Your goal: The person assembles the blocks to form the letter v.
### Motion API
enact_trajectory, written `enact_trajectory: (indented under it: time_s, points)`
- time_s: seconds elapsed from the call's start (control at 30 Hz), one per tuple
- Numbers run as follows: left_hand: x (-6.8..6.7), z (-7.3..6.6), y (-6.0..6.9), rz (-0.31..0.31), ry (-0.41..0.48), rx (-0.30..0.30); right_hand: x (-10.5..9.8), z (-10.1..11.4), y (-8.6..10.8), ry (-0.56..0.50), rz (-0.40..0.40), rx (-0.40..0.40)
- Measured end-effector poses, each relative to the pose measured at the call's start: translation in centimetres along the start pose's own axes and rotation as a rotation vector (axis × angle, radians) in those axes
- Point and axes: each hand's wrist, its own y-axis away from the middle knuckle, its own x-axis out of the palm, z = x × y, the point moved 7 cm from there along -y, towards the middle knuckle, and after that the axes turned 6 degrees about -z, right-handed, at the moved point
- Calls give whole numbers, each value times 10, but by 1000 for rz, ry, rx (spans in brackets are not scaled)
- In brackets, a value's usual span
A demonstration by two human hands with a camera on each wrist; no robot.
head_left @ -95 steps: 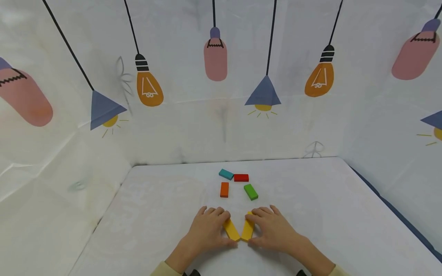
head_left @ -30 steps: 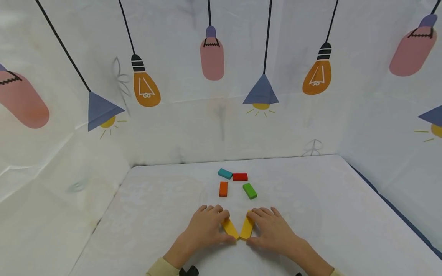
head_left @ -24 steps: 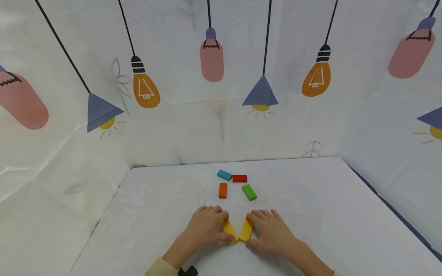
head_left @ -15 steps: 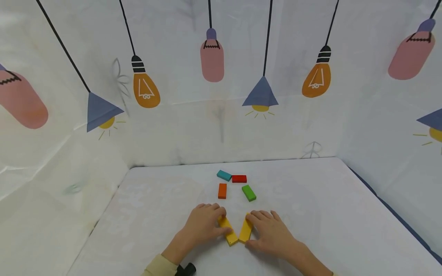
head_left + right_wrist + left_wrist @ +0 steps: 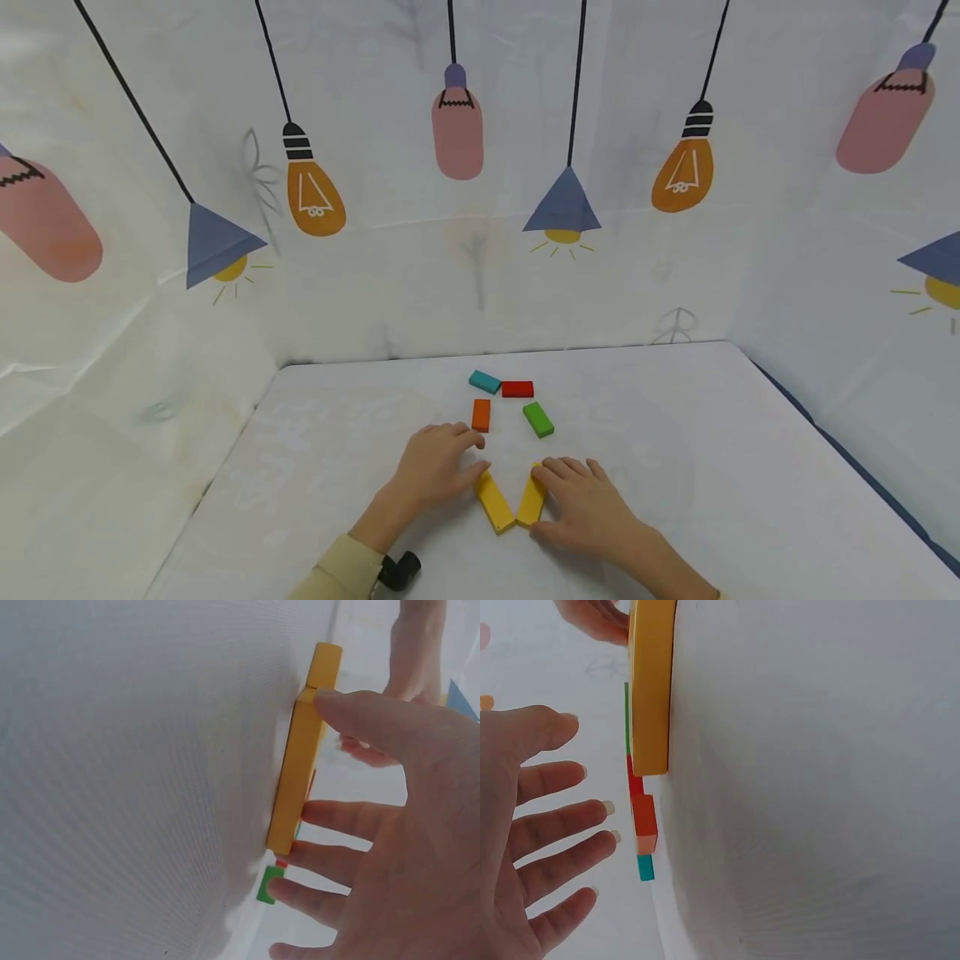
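Observation:
Two yellow blocks meet at their near ends in a V on the white table. Just off the left yellow block (image 5: pixel 495 503) is my left hand (image 5: pixel 437 463), its fingers apart and holding nothing; in the left wrist view a gap shows between fingers and block. My right hand (image 5: pixel 592 508) holds the right yellow block (image 5: pixel 532 497) lengthwise, thumb at the near end and fingertips at the far end, as the right wrist view shows. Beyond the left fingertips lies an orange block (image 5: pixel 481 415), and to its right a green block (image 5: pixel 538 419).
Farther back, a teal block (image 5: pixel 485 382) and a red block (image 5: pixel 517 389) touch at their corners. The white table (image 5: pixel 337 433) ends at a white sheet (image 5: pixel 375 283) printed with lamps. A black device (image 5: pixel 401 571) sits at the left wrist.
My left hand has let go of the left yellow block and moved away, up and to the left. That block lies slightly more to the left; the right hand keeps its hold.

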Motion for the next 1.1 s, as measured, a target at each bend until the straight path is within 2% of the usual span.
enact_trajectory:
  time_s: [0.33, 0.5, 0.9, 1.1]
  points:
    - [2, 15, -12, -70, -38, 12, 3, -2, 1, -14, 8, 7]
    - [7, 20, -15, -48, -35, 9, 4, -3, 0, -17, 5, 7]
    - [13, 18, -17, 15, -35, 8, 2, -10, 2, -70, -16, 11]
    - [16, 16, -17, 15, -38, 15, 2, -13, 1, -79, -23, 1]
